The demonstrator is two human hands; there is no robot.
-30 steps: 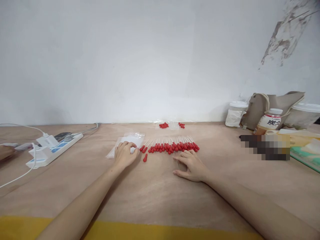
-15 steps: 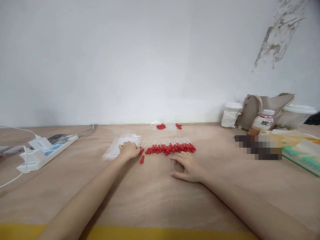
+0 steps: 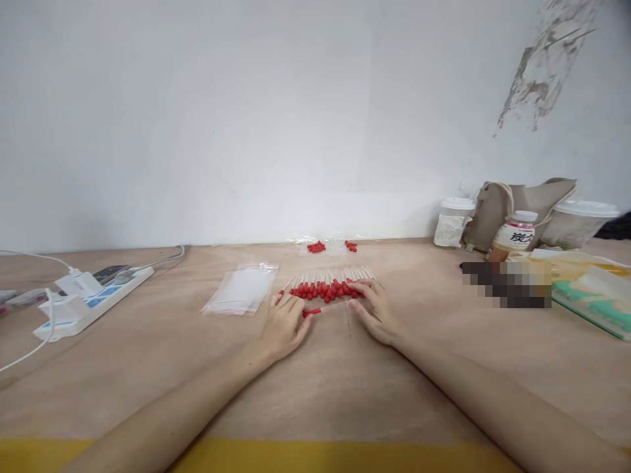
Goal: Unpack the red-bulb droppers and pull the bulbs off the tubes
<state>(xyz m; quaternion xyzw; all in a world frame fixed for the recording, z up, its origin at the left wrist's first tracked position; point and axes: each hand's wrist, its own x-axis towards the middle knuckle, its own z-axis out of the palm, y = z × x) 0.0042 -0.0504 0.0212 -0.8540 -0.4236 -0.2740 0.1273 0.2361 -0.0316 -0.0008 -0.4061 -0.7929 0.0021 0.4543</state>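
Red-headed stick is lying crosswise between the hands, its head at the left hand, whose thumb and finger are pinching it; its pale shaft is pointing toward the right hand, whose grip I cannot tell.

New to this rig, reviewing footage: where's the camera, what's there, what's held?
No machine: a person works bare-handed, seen by one head-worn camera looking forward and down. On the table lies a row of red bulbs with pale stems; flat plastic bags lie to its left, a power strip farther left. The left hand holds a single red bulb; a thin clear stem runs from it toward the right hand. Whether the right hand pinches it is too small to tell.
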